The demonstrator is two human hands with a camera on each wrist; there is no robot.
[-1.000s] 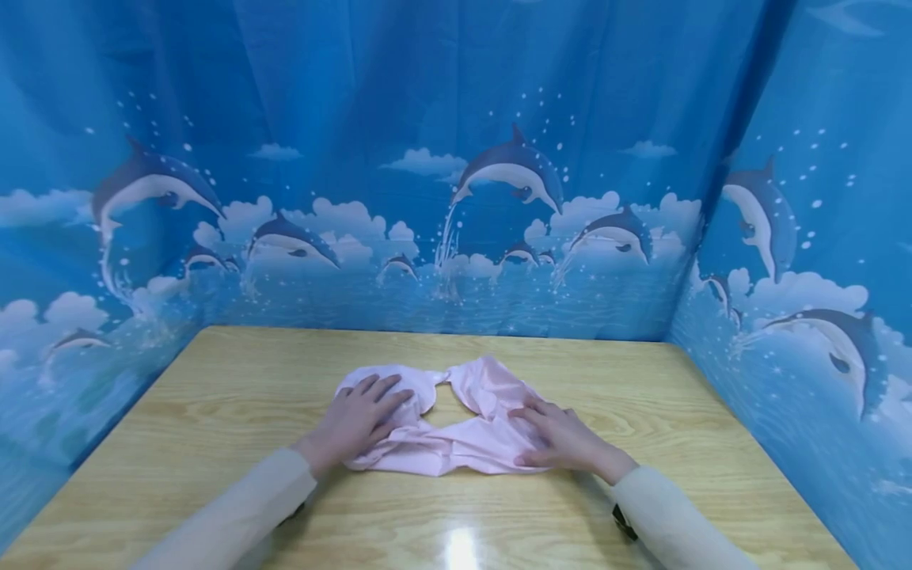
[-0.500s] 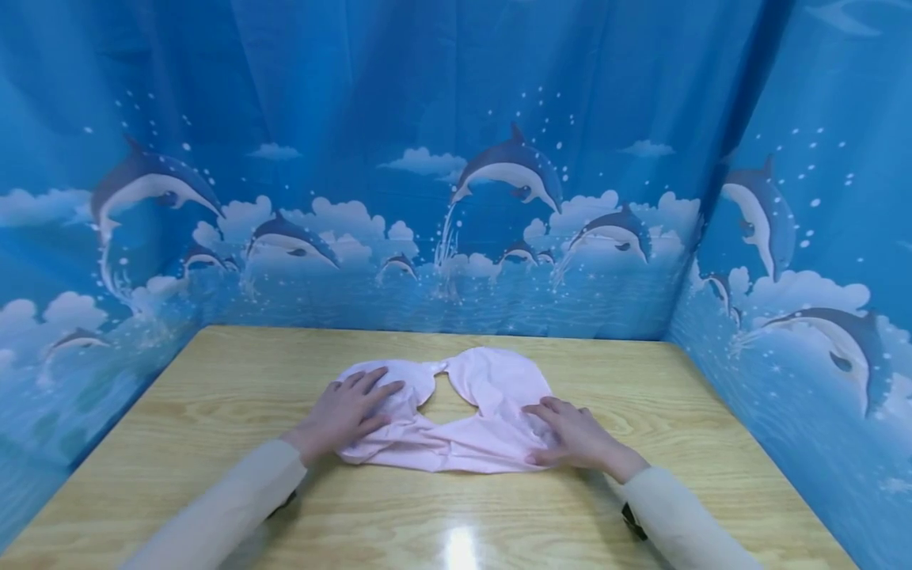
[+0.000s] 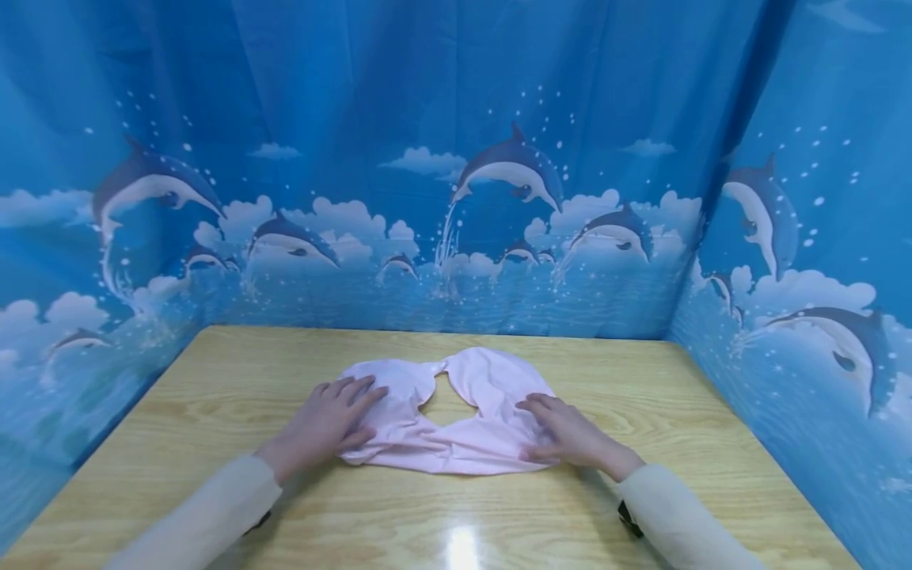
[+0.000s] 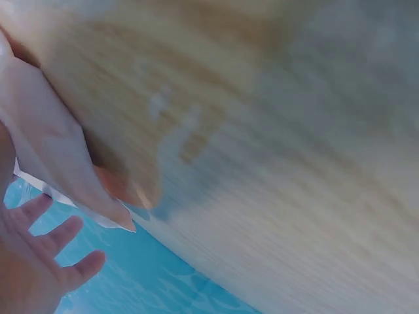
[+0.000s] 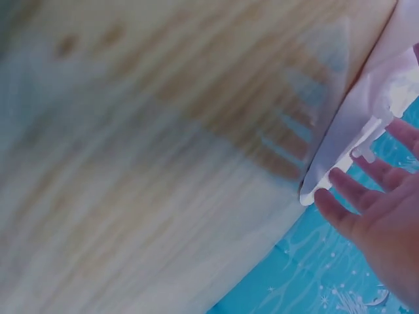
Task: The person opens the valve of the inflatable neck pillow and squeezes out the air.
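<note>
A pale pink cloth piece [image 3: 484, 396] lies on the table in the head view. Two rounded lobes meet at a narrow join at the far side, around a central hole, like an empty neck-pillow cover. Wrinkles cross its near part. My left hand [image 3: 321, 425] has its fingers spread over the cloth's left edge, with nothing gripped. At the right edge, my right hand [image 3: 570, 434] rests with loosely bent fingers on the fabric. Both wrist views show cloth edges [image 4: 55, 131] beside spread fingers; in the right wrist view the cloth [image 5: 347, 140] lies near the fingertips.
The wood-grain table [image 3: 214, 396] extends around the cloth, with a bright light reflection near its front. Blue curtains [image 3: 399, 95] printed with dolphins stand along the back and both sides.
The right lobe, crumpled and pointed before, now lies rounded and flatter. My left hand has slid left and nearer across the cloth; my right hand has moved slightly right.
</note>
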